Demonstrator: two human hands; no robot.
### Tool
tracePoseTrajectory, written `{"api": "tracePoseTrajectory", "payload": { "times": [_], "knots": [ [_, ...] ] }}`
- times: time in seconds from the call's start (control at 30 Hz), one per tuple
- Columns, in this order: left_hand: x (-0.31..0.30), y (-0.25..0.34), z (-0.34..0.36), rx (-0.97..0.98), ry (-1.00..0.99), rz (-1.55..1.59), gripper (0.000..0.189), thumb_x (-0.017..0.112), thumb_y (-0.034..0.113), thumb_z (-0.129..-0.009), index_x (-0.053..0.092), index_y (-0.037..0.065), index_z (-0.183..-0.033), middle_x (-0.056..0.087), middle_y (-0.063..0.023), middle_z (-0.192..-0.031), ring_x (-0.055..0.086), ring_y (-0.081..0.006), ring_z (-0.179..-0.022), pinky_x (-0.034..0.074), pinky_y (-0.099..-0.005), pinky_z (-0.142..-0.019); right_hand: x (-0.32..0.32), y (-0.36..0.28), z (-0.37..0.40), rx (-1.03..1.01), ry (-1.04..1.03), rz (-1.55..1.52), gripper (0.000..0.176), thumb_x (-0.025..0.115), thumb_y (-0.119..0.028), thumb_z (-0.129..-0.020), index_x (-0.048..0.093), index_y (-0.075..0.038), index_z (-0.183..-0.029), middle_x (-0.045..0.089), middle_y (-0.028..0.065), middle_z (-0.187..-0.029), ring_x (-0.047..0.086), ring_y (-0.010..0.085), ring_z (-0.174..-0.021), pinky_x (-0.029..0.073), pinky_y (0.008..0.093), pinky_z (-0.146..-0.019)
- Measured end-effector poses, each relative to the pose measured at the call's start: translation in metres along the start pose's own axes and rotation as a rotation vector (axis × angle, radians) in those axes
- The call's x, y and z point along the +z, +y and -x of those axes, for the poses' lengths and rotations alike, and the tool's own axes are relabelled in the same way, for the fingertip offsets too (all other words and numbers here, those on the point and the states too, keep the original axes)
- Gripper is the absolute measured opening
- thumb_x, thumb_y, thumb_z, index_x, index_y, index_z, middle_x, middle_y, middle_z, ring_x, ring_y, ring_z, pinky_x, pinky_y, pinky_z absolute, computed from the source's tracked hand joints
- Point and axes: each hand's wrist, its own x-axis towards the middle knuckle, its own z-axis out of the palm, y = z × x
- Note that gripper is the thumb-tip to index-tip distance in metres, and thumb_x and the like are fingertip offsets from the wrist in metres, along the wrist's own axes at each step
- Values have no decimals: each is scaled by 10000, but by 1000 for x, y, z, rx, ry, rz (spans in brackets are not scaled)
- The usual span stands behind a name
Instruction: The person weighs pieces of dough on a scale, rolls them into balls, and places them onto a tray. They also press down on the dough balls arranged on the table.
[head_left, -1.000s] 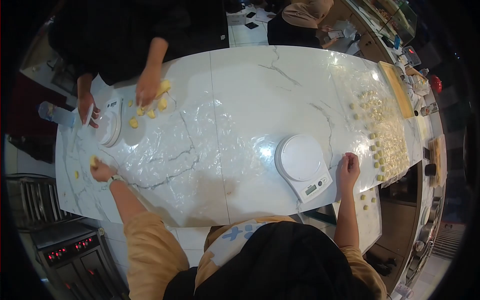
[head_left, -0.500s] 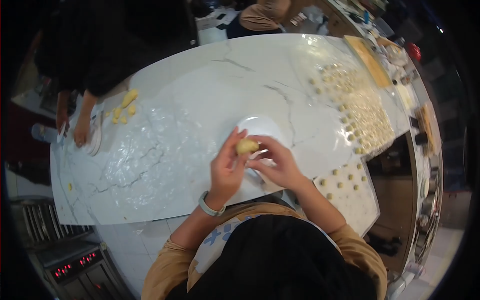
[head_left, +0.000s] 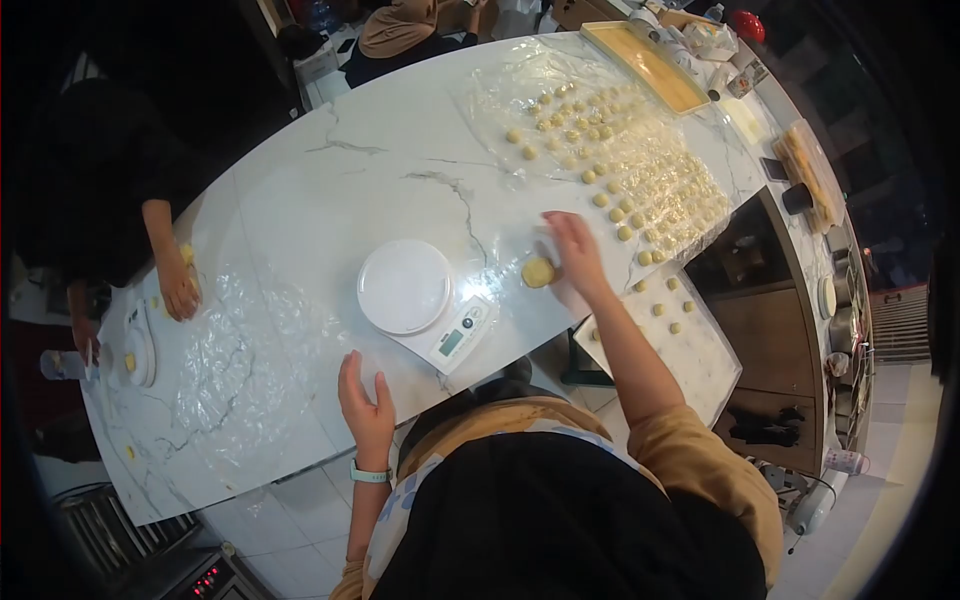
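Note:
A flattened round of yellow dough (head_left: 538,272) lies on the marble table. Just to its right is my right hand (head_left: 578,255), fingers stretched out, with nothing seen in its grasp. My left hand (head_left: 368,415) hovers at the table's front edge, empty, its thumb and fingers apart. Between the hands stands a white kitchen scale (head_left: 462,335) with a round white pan (head_left: 404,286) on top. Beyond my right hand, many small dough balls (head_left: 625,205) rest in rows on or under clear plastic film.
A co-worker's hand (head_left: 180,295) works over dough beside another scale (head_left: 141,345) on the left. Plastic film (head_left: 235,350) covers part of the table there. A lower tray (head_left: 690,345) with several dough balls sits at right. A yellow tray (head_left: 650,68) is at the back.
My hands have separated from around the dough piece, uncovering the scale. Flattened dough now lies on the table by my right hand. The view has shifted to the right.

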Motion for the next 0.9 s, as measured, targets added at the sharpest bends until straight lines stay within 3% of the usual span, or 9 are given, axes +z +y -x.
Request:
{"api": "tracePoseTrajectory", "payload": {
  "times": [0.07,0.13,0.17,0.27,0.33,0.53,0.67,0.77,0.9],
  "knots": [
    [0,7,6,73,-14,-159,371,562,59,-857,491,-34,-1209,517,-205,-1224,475,-357,-1170,382,-417,-969,16,-5,8,95,-236,-312,184,609,-172,-852,590,-34,-972,586,120,-866,578,246,-846,459,312,-762],
    [-3,7,2,190,-10,-330,335,555,47,-854,518,-32,-1177,537,-203,-1193,487,-368,-1150,390,-429,-957,6,-1,30,-478,-370,-23,133,636,-59,-769,592,-68,-895,570,110,-825,555,285,-822,440,350,-716],
    [0,3,8,165,34,-317,304,551,33,-847,537,-31,-1143,554,-197,-1162,499,-367,-1134,395,-433,-949,-4,6,15,-504,-347,-26,133,636,-59,-769,592,-68,-895,570,110,-825,555,285,-822,440,350,-716],
    [7,5,1,133,75,-300,254,545,14,-836,563,-31,-1085,577,-191,-1114,517,-363,-1110,403,-435,-936,-18,9,-30,-483,4,405,87,634,-82,-741,556,-66,-776,559,109,-763,538,310,-797,415,377,-680],
    [6,11,2,107,71,-328,221,546,1,-827,571,-31,-1044,581,-189,-1094,525,-353,-1102,417,-428,-918,20,22,-69,-486,29,340,92,620,-74,-726,562,-68,-798,563,120,-755,532,324,-770,417,384,-691],
    [5,6,2,100,113,-308,210,550,-18,-811,575,-21,-1020,594,-171,-1067,536,-347,-1089,427,-418,-914,-2,20,23,-239,-278,-52,116,642,-45,-741,550,-78,-803,588,120,-801,577,294,-793,460,361,-710],
    [9,10,3,75,119,-342,177,548,-23,-806,580,-25,-980,598,-171,-1054,541,-347,-1080,430,-417,-910,-20,34,-65,-418,148,519,75,558,-24,-768,507,-55,-813,542,126,-787,537,299,-787,426,382,-673],
    [14,18,4,24,149,-319,155,542,-24,-810,584,-25,-959,598,-169,-1051,541,-341,-1081,432,-412,-909,25,-8,-58,-184,-133,49,98,578,-31,-776,500,-58,-830,557,117,-829,551,291,-793,438,374,-684],
    [10,8,2,66,162,-316,135,548,-20,-810,588,-22,-939,598,-159,-1057,553,-333,-1064,448,-403,-889,-4,26,-2,-212,-295,-188,152,615,-47,-780,469,-73,-813,576,96,-805,569,268,-701,458,363,-663]
  ]
}}
